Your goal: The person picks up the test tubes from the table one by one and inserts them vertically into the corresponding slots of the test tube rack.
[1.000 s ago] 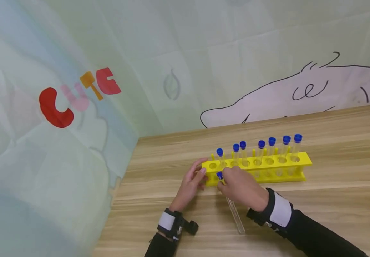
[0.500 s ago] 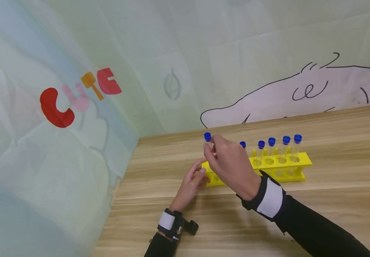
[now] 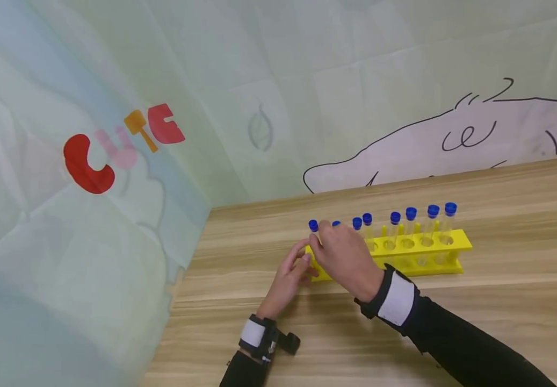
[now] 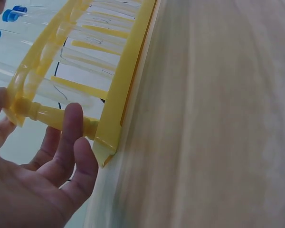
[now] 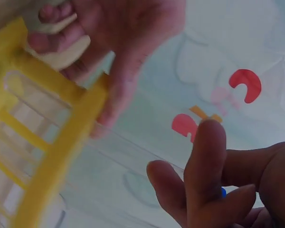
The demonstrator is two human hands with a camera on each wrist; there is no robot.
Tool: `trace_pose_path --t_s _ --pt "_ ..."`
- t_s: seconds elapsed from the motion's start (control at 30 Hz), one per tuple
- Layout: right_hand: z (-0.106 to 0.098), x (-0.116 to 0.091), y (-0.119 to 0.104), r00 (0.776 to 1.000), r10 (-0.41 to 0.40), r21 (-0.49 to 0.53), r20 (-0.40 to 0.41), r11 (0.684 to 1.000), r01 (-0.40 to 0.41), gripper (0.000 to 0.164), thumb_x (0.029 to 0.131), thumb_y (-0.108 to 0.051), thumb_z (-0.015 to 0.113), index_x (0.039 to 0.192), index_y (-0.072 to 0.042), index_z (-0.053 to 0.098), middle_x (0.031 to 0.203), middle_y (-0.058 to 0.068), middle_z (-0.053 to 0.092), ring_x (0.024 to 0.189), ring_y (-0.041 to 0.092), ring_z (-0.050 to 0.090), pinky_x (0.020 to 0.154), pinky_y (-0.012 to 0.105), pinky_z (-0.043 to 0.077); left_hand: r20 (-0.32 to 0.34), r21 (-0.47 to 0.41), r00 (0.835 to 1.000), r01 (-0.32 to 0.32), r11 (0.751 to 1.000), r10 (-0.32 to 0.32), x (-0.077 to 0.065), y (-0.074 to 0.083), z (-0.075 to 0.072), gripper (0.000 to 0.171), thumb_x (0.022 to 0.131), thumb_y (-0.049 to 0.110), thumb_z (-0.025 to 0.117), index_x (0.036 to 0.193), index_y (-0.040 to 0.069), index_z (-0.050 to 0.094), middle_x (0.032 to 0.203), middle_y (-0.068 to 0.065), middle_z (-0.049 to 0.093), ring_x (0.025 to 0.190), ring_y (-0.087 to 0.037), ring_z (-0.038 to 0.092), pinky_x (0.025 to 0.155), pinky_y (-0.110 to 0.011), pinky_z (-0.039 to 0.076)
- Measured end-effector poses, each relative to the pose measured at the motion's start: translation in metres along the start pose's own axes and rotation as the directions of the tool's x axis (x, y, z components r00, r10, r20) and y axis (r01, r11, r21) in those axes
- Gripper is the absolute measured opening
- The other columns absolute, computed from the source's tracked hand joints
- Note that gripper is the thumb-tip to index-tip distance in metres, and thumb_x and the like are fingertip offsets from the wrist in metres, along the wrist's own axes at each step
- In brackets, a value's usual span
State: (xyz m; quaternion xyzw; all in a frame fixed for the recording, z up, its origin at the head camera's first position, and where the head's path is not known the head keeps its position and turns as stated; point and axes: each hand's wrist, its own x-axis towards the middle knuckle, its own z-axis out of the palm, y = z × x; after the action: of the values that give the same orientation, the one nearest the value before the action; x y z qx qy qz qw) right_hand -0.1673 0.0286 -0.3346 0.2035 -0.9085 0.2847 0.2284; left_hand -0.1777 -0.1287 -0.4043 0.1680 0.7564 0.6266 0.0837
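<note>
My right hand (image 3: 348, 260) pinches a clear test tube near its blue cap (image 3: 313, 225), over the left end of a yellow test tube rack (image 3: 461, 240). In the right wrist view this test tube (image 5: 133, 153) runs down through the rack's top plate, its upper part partly hidden behind the fingers. My left hand (image 3: 285, 282) grips the rack's left end. Seen from the left wrist, its fingers (image 4: 72, 123) curl by the end post and its thumb is at the top plate. Several other blue-capped test tubes (image 3: 395, 219) stand in the rack.
The rack stands on a wood-grain table (image 3: 515, 301). Behind and to the left hangs a pale printed cloth (image 3: 230, 97) with coloured letters (image 3: 89, 166) on it. A black wrist strap with a small camera (image 3: 288, 342) sits on the left wrist.
The right hand has raised the tilted test tube from in front of the rack, moved it over the left end, and lowered it into the end hole. The left hand stays put.
</note>
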Motion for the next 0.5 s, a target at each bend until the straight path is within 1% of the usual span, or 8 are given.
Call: trace_pose_path --t_s 0.13,0.3,0.5 --pt "0.007 -0.002 0.007 0.998 0.037 0.008 0.054 0.999 -0.037 0.019 0.087 -0.014 0.059 0.074 0.001 0.056 0.045 -0.001 0.035 0.033 0.008 0.032 0.032 0.019 0.027 0.019 0.002 1.0 0.001 1.0 -0.001 0.001 -0.001 0.0 0.037 0.099 0.025 0.037 0.135 0.017 0.038 0.116 -0.029 0.042 0.092 -0.044 0.053 0.074 -0.059 0.044" --pt "0.012 -0.003 0.011 0.997 0.051 0.03 0.064 0.998 -0.053 0.019 0.088 -0.015 0.058 0.076 0.0 0.056 0.045 -0.001 0.036 0.032 0.007 0.033 0.032 0.018 0.027 0.016 0.009 1.0 0.007 1.0 -0.007 0.001 -0.002 0.001 0.037 0.099 0.026 0.037 0.135 0.02 0.039 0.116 -0.025 0.044 0.092 -0.043 0.053 0.073 -0.055 0.045" --pt "0.014 -0.008 0.012 0.993 0.063 0.045 0.097 0.997 -0.068 0.024 0.089 -0.019 0.057 0.073 -0.002 0.055 0.044 -0.002 0.035 0.031 0.008 0.033 0.031 0.019 0.025 0.009 -0.002 1.0 -0.007 1.0 0.007 0.0 -0.003 0.001 0.037 0.099 0.023 0.037 0.135 0.017 0.038 0.114 -0.026 0.045 0.09 -0.044 0.054 0.074 -0.064 0.043"
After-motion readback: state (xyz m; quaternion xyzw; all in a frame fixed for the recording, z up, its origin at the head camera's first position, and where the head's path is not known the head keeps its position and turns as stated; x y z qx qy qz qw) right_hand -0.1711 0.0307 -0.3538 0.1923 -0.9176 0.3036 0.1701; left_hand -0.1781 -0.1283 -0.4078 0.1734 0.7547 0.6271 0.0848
